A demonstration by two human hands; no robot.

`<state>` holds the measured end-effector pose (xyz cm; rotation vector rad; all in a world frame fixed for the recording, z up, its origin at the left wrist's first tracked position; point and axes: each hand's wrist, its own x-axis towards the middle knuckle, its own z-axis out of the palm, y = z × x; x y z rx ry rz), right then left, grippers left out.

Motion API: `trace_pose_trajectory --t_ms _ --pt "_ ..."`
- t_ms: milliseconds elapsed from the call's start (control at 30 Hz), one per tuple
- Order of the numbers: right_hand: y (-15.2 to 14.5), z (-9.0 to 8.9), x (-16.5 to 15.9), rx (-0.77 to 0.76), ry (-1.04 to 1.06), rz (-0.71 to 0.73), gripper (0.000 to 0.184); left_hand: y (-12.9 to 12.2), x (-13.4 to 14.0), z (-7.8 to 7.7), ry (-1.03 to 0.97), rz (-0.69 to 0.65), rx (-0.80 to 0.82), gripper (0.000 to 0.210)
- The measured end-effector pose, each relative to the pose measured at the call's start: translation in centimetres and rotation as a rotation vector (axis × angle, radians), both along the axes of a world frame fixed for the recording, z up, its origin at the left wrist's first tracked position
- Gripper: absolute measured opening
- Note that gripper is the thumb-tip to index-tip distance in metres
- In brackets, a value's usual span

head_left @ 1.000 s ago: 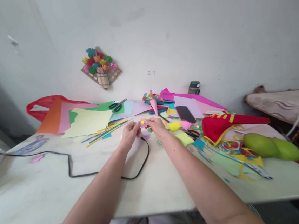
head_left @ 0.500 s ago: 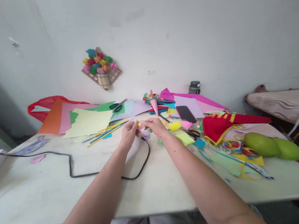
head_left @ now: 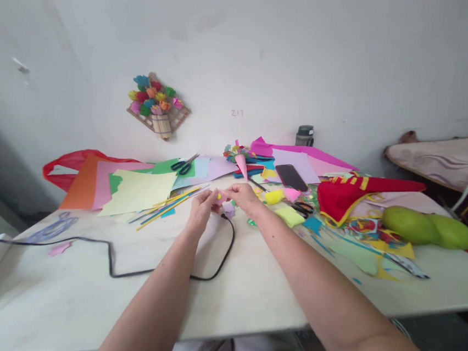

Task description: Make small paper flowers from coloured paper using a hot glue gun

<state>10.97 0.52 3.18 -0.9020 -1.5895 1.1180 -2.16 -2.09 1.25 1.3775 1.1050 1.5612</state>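
Between my hands, above the middle of the table, is a small pink paper flower with a yellow centre. My left hand pinches it from the left. The fingers of my right hand are closed on its right edge. Fingers cover much of the flower. Under and just right of it lie lilac paper scraps. Thin yellow and blue paper strips rest left of my left hand. A yellow paper bundle and black-handled scissors lie right of my right hand.
A black cable loops across the table beneath my forearms. Coloured paper sheets, a second pair of scissors, a paper bouquet and a phone lie behind. Green fruits and red cloth are at right.
My fingers have shifted slightly on the pink flower, and its yellow centre now shows less. The things on the table have stayed in place.
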Motion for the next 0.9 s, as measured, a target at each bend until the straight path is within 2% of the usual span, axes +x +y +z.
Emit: trace_pose_trajectory --t_ms 167,333,500,900 --pt "0.49 -0.29 0.14 0.053 -0.013 -0.002 0.025 0.09 -0.16 -0.12 0.022 -0.017 0.003 0.035" --pt "0.72 -0.44 0.20 0.001 0.003 0.017 0.027 0.07 -0.04 -0.14 0.015 0.006 0.043 0.033" --pt "0.82 -0.56 0.07 -0.025 0.000 -0.011 0.022 -0.03 0.04 -0.02 -0.014 0.009 0.027 0.035" --pt "0.99 -0.57 0.15 -0.031 0.014 -0.008 0.011 0.08 0.23 0.00 0.092 0.036 0.011 0.033"
